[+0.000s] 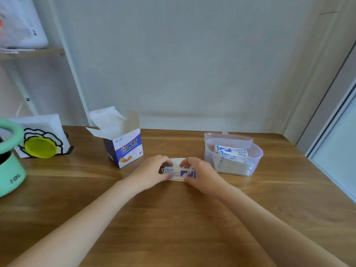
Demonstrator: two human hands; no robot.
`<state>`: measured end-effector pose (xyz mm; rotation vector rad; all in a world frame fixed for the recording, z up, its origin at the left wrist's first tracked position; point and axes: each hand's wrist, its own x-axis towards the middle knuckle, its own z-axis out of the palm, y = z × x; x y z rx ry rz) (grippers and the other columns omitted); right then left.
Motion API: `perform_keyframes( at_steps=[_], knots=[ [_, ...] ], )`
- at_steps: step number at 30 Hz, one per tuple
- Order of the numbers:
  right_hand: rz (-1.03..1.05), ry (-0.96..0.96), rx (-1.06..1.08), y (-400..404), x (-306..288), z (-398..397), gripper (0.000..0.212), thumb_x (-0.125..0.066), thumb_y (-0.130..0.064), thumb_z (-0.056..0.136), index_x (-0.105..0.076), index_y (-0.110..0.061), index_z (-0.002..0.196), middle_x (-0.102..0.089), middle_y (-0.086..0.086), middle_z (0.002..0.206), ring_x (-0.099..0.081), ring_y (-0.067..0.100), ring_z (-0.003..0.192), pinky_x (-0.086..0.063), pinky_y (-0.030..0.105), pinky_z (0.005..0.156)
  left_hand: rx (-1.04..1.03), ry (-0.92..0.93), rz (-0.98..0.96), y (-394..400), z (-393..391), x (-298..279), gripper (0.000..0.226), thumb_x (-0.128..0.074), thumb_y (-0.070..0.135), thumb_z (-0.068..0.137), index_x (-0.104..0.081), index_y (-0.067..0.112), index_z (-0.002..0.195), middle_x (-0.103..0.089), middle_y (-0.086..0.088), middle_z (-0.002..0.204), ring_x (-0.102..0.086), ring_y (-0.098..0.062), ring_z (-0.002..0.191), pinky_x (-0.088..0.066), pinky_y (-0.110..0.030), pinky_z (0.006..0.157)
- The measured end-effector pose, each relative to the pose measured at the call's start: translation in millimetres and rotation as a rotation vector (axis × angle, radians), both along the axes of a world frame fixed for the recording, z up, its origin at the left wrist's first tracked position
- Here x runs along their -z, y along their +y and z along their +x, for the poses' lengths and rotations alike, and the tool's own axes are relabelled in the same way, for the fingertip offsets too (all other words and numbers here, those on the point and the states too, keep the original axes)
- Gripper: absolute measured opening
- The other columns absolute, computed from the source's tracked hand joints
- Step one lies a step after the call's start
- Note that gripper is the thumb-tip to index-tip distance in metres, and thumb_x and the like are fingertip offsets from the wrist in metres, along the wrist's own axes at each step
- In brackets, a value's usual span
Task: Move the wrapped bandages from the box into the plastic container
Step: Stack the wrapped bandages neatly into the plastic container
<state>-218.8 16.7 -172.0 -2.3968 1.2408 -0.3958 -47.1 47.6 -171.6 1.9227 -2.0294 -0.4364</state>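
Observation:
A small stack of wrapped bandages (180,172), white with blue print, lies on the wooden table (173,218) between my hands. My left hand (152,173) grips its left end and my right hand (199,173) grips its right end. The blue and white bandage box (125,149) stands open behind my left hand, with white paper sticking out of its top. To the right, the clear plastic container (234,157) holds several wrapped bandages (232,158), its lid hinged open at the back.
A mint-green round pot (9,168) sits at the left edge. Behind it leans a white card with a yellow-green disc (41,147). The wall runs along the table's far edge, and a door frame stands at the right.

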Motion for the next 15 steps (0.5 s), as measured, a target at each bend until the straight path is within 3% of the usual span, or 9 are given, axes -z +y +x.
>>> perform_keyframes(
  at_steps=[4, 7, 10, 15],
  knots=[
    [0.058, -0.084, 0.023, 4.7, -3.9, -6.8, 0.036, -0.064, -0.013, 0.085, -0.053, -0.019, 0.119, -0.057, -0.003, 0.118, -0.055, 0.008, 0.1, -0.046, 0.016, 0.082, -0.047, 0.097, 0.065, 0.4, -5.6, 0.2, 0.039, -0.066, 0.027, 0.085, -0.05, 0.025, 0.12, -0.059, 0.007, 0.112, -0.053, -0.005, 0.097, -0.04, -0.009, 0.065],
    [0.139, -0.383, 0.113, 7.0, -11.0, -13.8, 0.021, -0.065, -0.008, 0.083, -0.061, -0.014, 0.103, -0.067, 0.0, 0.094, -0.057, 0.004, 0.077, -0.049, 0.015, 0.068, -0.045, 0.101, 0.097, 1.6, -8.2, -2.8, 0.037, -0.067, 0.03, 0.084, -0.054, 0.025, 0.118, -0.055, 0.009, 0.104, -0.051, -0.005, 0.092, -0.038, -0.01, 0.063],
    [0.189, -0.573, 0.166, 10.1, -22.4, -17.0, 0.008, -0.062, -0.006, 0.085, -0.065, -0.012, 0.089, -0.062, -0.007, 0.076, -0.054, 0.001, 0.067, -0.046, 0.012, 0.061, -0.045, 0.097, 0.129, 4.0, -10.7, -4.4, 0.032, -0.066, 0.029, 0.084, -0.057, 0.024, 0.114, -0.059, 0.006, 0.11, -0.051, -0.006, 0.09, -0.037, -0.013, 0.06],
    [0.236, -0.765, 0.258, 10.3, -45.9, -17.1, 0.02, -0.053, -0.007, 0.089, -0.056, -0.02, 0.074, -0.058, -0.003, 0.072, -0.047, 0.008, 0.059, -0.039, 0.018, 0.056, -0.048, 0.102, 0.118, 7.8, -13.4, -5.5, 0.02, -0.066, 0.023, 0.084, -0.052, 0.027, 0.099, -0.061, 0.005, 0.117, -0.052, -0.005, 0.091, -0.041, -0.011, 0.062]
  ],
)
